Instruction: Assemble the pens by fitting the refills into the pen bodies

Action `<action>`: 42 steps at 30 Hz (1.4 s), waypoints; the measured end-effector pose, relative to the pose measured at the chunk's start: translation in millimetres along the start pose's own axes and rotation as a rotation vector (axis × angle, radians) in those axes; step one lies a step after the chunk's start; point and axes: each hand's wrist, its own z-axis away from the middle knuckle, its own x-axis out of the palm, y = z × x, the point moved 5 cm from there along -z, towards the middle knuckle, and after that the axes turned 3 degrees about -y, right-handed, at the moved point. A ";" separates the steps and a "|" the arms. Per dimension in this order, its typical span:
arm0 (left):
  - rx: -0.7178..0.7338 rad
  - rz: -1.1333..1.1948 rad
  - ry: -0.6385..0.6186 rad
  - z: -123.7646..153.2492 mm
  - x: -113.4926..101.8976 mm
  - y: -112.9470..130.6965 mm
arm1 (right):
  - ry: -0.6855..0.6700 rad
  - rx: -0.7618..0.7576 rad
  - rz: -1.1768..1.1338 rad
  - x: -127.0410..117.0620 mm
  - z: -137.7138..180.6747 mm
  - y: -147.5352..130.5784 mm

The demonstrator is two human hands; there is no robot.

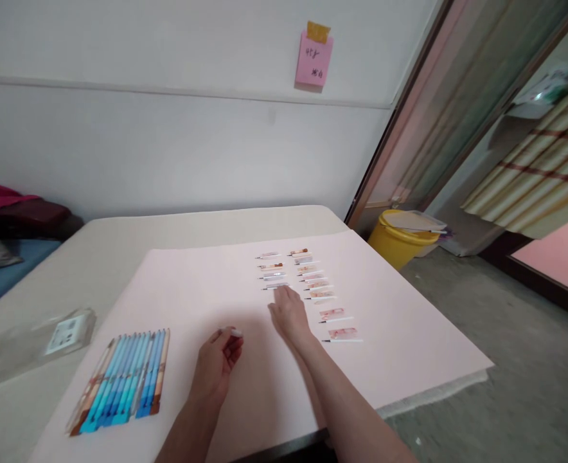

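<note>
Pale pink paper sheet [385, 334], smooth and matte, is covering most of a cream table [120, 238]. Glossy blue and brown pens [123, 379] are lying side by side in a flat row near its left edge. Slim white refills [313, 286] are sitting in two columns farther back. The right hand [288, 312] is resting flat, fingers spread, touching the nearest refill of the left column. The left hand [216, 363] is pinching a small white cap [236, 332]. Writing on the pink wall note [313, 59] is illegible.
</note>
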 end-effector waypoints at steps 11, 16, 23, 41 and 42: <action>-0.170 0.132 -0.003 -1.7 1.4 -14.9 | -0.046 0.043 0.195 9.0 -9.8 29.2; -0.177 0.159 0.003 -2.8 -0.4 -10.9 | -0.087 0.046 0.254 4.2 -8.4 23.9; -0.147 0.207 0.002 -6.1 -4.1 -0.8 | -0.173 0.003 0.216 3.4 -3.8 9.2; -0.117 0.525 -0.065 -6.5 -16.5 31.5 | 0.202 -0.452 -0.623 -66.9 75.2 -82.9; -0.114 0.526 -0.067 -6.5 -16.3 31.6 | 0.196 -0.464 -0.616 -66.4 75.6 -83.5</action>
